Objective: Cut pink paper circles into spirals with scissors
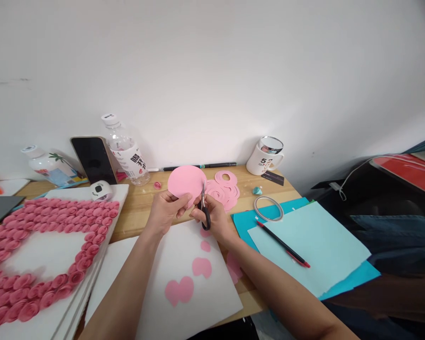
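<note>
My left hand [169, 208] pinches the lower edge of a round pink paper disc [186, 179], held up above the table. In my right hand [214, 215] is a pair of scissors [206, 216] with black handles, fingers wrapped round the loops. The blades point upward and lie at the right edge of the disc. Below both hands, a white sheet [163, 283] bears several small pink paper pieces [201, 267]. Behind my right hand lies a heap of pink paper spirals [227, 189].
At left, a white board carries rows of pink paper roses [60, 283]. A phone [94, 160], a plastic bottle [129, 156] and a white mug [262, 158] stand along the wall. At right, a tape roll [268, 208] and a pen [281, 243] lie on blue sheets [315, 245].
</note>
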`<state>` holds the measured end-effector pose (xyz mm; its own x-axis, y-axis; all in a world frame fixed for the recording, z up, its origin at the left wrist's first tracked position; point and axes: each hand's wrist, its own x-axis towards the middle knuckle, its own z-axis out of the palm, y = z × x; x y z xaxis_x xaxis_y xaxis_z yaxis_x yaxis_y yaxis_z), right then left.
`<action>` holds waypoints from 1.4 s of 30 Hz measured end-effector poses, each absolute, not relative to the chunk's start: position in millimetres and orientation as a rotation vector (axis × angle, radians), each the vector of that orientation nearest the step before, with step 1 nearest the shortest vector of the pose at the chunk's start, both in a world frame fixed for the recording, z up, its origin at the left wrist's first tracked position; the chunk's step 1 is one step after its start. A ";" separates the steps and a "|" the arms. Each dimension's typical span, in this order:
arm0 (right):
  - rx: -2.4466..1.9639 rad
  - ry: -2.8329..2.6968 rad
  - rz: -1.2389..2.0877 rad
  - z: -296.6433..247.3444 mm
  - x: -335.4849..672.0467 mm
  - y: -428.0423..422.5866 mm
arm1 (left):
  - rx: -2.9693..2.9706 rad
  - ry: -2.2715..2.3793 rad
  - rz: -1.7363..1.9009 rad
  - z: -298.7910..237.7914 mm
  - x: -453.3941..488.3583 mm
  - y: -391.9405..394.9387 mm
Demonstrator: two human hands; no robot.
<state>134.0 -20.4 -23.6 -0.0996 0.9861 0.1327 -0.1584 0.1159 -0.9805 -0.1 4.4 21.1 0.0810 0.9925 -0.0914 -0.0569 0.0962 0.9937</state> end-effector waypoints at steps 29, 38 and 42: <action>-0.837 -1.211 1.308 -28.3 131.1 -17.0 | 1.063 1.084 1.075 17.5 3.5 1.8; -0.857 -1.250 1.246 -23.4 130.9 -19.3 | 1.099 1.095 1.084 18.0 1.0 2.4; -0.869 -1.253 1.264 -24.0 131.3 -19.4 | 1.069 1.087 1.081 18.2 0.9 2.6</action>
